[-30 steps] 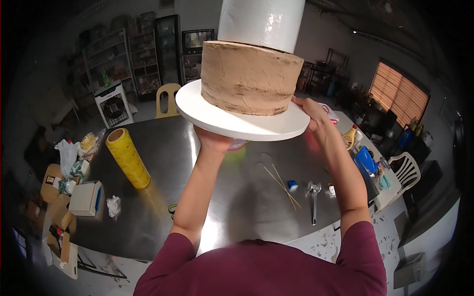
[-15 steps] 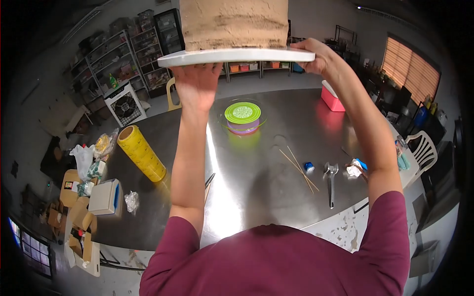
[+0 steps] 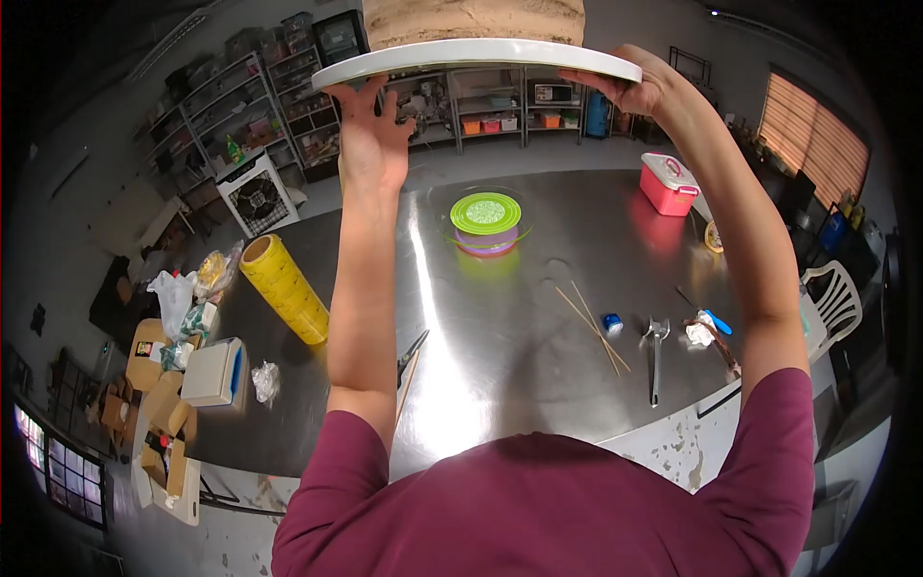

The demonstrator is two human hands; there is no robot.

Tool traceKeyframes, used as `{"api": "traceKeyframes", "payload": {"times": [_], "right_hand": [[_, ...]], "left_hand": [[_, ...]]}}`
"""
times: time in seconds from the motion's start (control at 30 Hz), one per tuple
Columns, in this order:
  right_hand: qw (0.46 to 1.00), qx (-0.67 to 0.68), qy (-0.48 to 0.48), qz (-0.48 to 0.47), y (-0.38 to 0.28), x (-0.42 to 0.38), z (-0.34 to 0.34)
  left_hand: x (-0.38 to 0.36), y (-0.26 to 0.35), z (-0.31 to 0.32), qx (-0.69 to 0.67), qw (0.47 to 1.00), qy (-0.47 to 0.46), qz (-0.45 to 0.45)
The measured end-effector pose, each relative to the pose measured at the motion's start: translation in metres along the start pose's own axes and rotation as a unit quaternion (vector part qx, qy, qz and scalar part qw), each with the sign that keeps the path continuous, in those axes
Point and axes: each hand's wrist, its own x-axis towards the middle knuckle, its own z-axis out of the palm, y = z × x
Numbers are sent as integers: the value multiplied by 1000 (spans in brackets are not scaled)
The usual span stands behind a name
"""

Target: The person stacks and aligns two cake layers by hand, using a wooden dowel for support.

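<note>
A round white board (image 3: 471, 56) is held up high at the top of the view, with a light-brown coated cake-like block (image 3: 471, 21) on it, cut off by the frame edge. Under the board's left part, my left hand (image 3: 373, 139) supports it from below with fingers spread and bent. My right hand (image 3: 639, 85) grips the right rim, its fingers beneath the board. Below, on the metal table, stands a purple tub with a green lid (image 3: 486, 213).
The metal table (image 3: 538, 404) bears a yellow roll (image 3: 286, 290), thin sticks (image 3: 594, 329), a blue item (image 3: 612, 324), a metal tool (image 3: 656, 361), scissors (image 3: 413, 358), a white box (image 3: 212, 372) and a pink box (image 3: 669, 185). Shelves (image 3: 490, 106) stand behind.
The board with the block has moved up and slightly right, its underside showing more. My left hand's fingers are more spread, and my right hand has risen with the rim.
</note>
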Motion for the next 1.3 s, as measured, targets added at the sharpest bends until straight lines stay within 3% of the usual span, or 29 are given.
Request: {"api": "traceKeyframes", "payload": {"times": [0.37, 0.47, 0.6, 0.93, 1.07, 1.17, 1.3], "right_hand": [[1000, 1, 10, -29, 2, -7, 4], [1000, 18, 14, -19, 1, -8, 5], [998, -1, 35, -48, 8, -13, 11], [1000, -25, -15, 3, -4, 20, -13], [997, -60, -37, 11, -5, 39, -25], [992, -88, 64, -62, 15, -24, 18], [995, -99, 14, -11, 3, 19, -11]], "left_hand": [[-5, 10, 7, 46, 998, 37, -3], [-4, 9, 4, 12, 999, 35, -38], [-5, 3, 8, -67, 997, 22, -16], [-5, 3, 7, -62, 998, 12, 3], [-7, 4, 9, -62, 997, 48, 0], [-9, 3, 8, -60, 997, 55, 5], [-10, 2, 3, -65, 997, 44, 4]]}}
